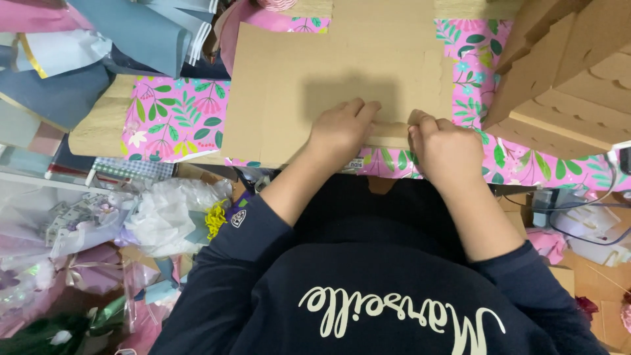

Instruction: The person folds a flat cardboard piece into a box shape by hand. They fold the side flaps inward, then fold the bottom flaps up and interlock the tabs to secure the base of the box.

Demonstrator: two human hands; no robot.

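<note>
1. You are wearing a dark long-sleeved top, and both your forearms are reaching forward over the near edge of the bench (98, 128).
2. Your left hand (340, 129) is pressing down on the near edge of one flat cardboard sheet (296, 85), its fingers curled and closed over a narrow folded strip there.
3. Your right hand (445, 148) is sitting just beside it, fingers bent and pinching the same folded strip at the sheet's near right corner.
4. The single cardboard sheet is lying flat on pink floral wrapping paper (174, 118), its long axis running left to right, the folded edge facing you.
5. To the right, a stack of cardboard pieces (559, 79) with scalloped edges is leaning near the sheet; I cannot count them exactly.
6. To the far left, several blue-grey paper sheets (131, 33) are lying piled at the bench's corner.
7. Below the bench on the left, clear plastic wrap and ribbons (164, 217) are lying heaped.
</note>
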